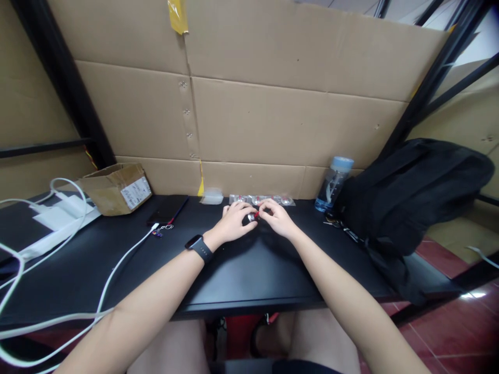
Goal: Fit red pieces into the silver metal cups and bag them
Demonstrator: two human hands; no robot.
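Both hands meet over the middle of the black table [249, 283]. My left hand [236, 222], with a dark watch [198, 248] on its wrist, has thumb and fingers curled round a small round silvery object [251, 217]. Fingertips of my right hand [276, 218] pinch a small red piece [257, 214] at that object's right side. What exactly the silvery object is cannot be made out. Just behind the hands lies a row of clear plastic packets [286, 200] with small silvery and red items inside. A clear plastic box [212, 196] sits left of them.
An open cardboard box [117, 189], a dark phone [167, 210], white cables [113, 275] and a white power strip [64, 228] are on the left. On the right stand a blue-capped bottle [334, 184] and a black backpack [413, 197]. A cardboard wall [253, 119] rises behind.
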